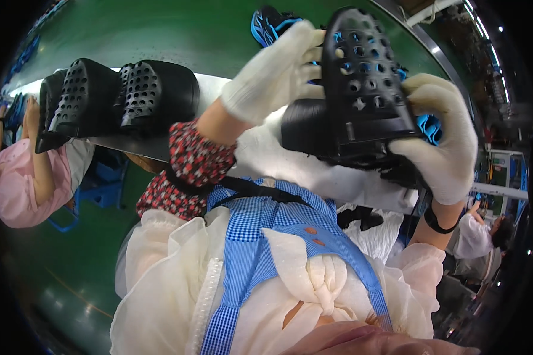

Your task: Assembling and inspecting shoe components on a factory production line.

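Both hands wear white cotton gloves and hold one black perforated clog (367, 89) up close to the camera, at about one o'clock in the view. The left hand (278, 71) is closed over the clog's left edge, fingers curled onto its holed upper. The right hand (444, 142) grips the right side and lower end, its fingers wrapped under the sole, thumb on top. The clog is tilted, its holed face toward the camera.

At about ten o'clock, two more black perforated clogs (118, 97) lie side by side on a pale counter (216, 83), touching each other. Blue-and-black shoes (266, 23) show at twelve o'clock, past the left hand. A blue checked apron (260, 236) over cream sleeves fills the lower middle. At nine o'clock a co-worker in a pink top (18, 183) stands at the frame's edge.
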`<action>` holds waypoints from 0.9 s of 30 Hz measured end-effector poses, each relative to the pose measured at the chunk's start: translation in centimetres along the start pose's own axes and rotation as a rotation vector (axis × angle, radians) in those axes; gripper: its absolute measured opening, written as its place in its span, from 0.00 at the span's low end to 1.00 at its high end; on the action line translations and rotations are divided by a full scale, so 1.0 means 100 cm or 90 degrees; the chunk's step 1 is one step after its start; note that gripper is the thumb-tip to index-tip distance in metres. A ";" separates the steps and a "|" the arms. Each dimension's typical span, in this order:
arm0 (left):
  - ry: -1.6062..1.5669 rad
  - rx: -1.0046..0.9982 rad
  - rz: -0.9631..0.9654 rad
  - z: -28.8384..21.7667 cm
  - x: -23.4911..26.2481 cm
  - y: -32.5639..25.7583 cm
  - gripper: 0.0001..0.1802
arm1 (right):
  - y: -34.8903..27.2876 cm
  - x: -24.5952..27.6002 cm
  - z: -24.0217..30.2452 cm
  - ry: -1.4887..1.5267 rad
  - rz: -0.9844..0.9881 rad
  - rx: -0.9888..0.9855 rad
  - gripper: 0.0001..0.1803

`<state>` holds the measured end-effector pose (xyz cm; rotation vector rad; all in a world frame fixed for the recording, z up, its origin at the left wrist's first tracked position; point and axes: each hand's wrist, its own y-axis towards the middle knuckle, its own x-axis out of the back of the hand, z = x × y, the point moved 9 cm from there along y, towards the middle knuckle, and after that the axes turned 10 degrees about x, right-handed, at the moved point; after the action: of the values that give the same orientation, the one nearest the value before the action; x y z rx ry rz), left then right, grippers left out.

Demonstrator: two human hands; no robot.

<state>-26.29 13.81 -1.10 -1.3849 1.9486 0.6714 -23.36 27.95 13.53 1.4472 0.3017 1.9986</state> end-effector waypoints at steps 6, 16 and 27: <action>-0.194 -0.011 0.033 -0.019 0.004 0.044 0.25 | 0.039 -0.031 -0.014 -0.047 0.126 0.066 0.27; -0.234 -0.212 -0.059 -0.071 0.052 0.049 0.08 | 0.082 -0.073 -0.078 -0.018 0.174 -0.152 0.30; 0.172 -0.385 -0.417 -0.097 0.136 0.072 0.21 | 0.119 -0.127 -0.150 -0.063 0.312 -0.243 0.26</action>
<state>-38.31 0.60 -4.66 -2.4380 1.3572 0.8014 -39.04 13.68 4.64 1.4522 -0.5002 2.1894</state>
